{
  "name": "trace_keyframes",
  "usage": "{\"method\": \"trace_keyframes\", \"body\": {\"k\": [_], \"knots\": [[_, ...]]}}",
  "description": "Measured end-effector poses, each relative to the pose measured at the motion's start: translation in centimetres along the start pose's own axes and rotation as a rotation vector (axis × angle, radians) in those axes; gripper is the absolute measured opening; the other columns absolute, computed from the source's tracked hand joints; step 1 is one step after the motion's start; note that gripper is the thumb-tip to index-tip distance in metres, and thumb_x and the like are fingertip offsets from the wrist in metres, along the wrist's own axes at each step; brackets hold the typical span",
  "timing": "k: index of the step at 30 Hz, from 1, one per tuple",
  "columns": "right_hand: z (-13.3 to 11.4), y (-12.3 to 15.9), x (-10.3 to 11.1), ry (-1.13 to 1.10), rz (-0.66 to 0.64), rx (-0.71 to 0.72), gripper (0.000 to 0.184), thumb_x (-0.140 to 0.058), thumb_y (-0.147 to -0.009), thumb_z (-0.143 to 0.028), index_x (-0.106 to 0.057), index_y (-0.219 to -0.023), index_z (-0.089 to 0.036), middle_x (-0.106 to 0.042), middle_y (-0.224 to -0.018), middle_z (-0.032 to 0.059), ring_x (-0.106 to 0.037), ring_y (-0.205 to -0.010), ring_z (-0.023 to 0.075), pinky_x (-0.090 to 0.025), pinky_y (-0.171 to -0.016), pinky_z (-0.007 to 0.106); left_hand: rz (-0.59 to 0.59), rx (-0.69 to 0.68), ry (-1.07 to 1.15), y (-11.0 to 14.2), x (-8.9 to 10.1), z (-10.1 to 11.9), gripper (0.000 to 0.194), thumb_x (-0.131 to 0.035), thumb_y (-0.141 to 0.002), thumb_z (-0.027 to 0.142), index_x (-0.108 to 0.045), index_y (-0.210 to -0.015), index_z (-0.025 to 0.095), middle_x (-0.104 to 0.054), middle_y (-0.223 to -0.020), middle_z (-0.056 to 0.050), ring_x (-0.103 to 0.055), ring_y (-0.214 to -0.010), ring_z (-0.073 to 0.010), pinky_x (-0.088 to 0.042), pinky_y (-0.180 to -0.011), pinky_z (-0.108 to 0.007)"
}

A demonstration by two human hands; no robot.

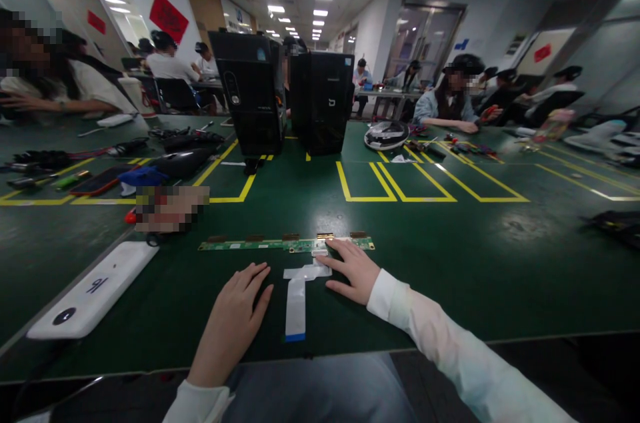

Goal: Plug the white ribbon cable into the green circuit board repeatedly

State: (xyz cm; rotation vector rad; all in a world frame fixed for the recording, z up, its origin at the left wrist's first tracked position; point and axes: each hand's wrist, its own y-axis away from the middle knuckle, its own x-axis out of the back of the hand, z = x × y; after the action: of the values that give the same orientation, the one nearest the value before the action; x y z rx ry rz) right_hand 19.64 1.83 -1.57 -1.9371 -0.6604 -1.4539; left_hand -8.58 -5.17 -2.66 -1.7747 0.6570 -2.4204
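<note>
A long, narrow green circuit board (245, 245) lies across the green table in front of me. From its right part a white ribbon cable (296, 303) runs toward me, folded near the board and tipped with blue at its near end. My right hand (357, 273) rests with fingers spread, its fingertips at the board's right part and on the folded top of the cable. To the left of the cable, my left hand (240, 309) lies palm down on the table, fingers stretched out and holding nothing.
A white oblong device (95, 289) lies at the left. Two black computer towers (253, 96) stand at the back. Tools and cables (185, 143) lie at the back left, a coiled cable (386, 136) at the back right. Yellow tape (370, 199) marks the table. Other people sit beyond.
</note>
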Motion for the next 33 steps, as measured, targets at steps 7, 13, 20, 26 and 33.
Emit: {"method": "trace_keyframes", "body": {"k": [7,13,20,26,33], "knots": [[-0.27,-0.09,0.16,-0.007,0.000,-0.024,0.056,-0.053,-0.088,-0.049,-0.046,-0.140,-0.028,-0.034,-0.149,0.0130,-0.029,-0.138,0.0300,-0.024,-0.111,0.053,-0.013,0.013,0.005,0.03,-0.11,-0.03,0.044,-0.038,-0.094,0.043,-0.057,-0.125,0.017,-0.059,-0.130,-0.011,-0.051,-0.124,-0.0270,-0.038,-0.107,-0.050],[-0.23,-0.08,-0.09,-0.012,0.009,-0.027,0.058,-0.054,-0.087,-0.049,-0.045,-0.140,-0.028,-0.034,-0.149,0.0121,-0.027,-0.139,0.0285,-0.022,-0.112,0.052,-0.006,0.021,-0.003,-0.04,-0.26,-0.18,0.044,-0.039,-0.093,0.043,-0.058,-0.125,0.019,-0.059,-0.130,-0.010,-0.052,-0.123,-0.0278,-0.040,-0.106,-0.049],[-0.40,-0.08,0.05,-0.028,0.010,-0.034,0.059,-0.054,-0.087,-0.049,-0.045,-0.140,-0.026,-0.032,-0.150,0.0131,-0.027,-0.139,0.0284,-0.021,-0.113,0.052,-0.002,0.004,-0.015,-0.16,-0.33,-0.23,0.046,-0.038,-0.093,0.043,-0.058,-0.124,0.016,-0.060,-0.129,-0.011,-0.052,-0.122,-0.0282,-0.041,-0.105,-0.050],[-0.69,-0.08,0.38,-0.005,-0.009,-0.038,0.059,-0.054,-0.088,-0.047,-0.041,-0.143,-0.030,-0.031,-0.151,0.0129,-0.027,-0.139,0.0303,-0.021,-0.112,0.054,-0.003,0.011,-0.016,-0.09,-0.25,-0.18,0.046,-0.038,-0.093,0.044,-0.057,-0.125,0.017,-0.059,-0.130,-0.011,-0.052,-0.123,-0.0283,-0.040,-0.105,-0.051],[-0.65,-0.14,0.21,0.000,-0.008,-0.037,0.055,-0.054,-0.088,-0.047,-0.045,-0.140,-0.031,-0.030,-0.151,0.0127,-0.026,-0.139,0.0301,-0.020,-0.113,0.053,-0.004,0.012,-0.006,-0.17,-0.25,-0.18,0.044,-0.039,-0.093,0.044,-0.057,-0.124,0.018,-0.059,-0.129,-0.011,-0.052,-0.122,-0.0280,-0.040,-0.106,-0.050]]}}
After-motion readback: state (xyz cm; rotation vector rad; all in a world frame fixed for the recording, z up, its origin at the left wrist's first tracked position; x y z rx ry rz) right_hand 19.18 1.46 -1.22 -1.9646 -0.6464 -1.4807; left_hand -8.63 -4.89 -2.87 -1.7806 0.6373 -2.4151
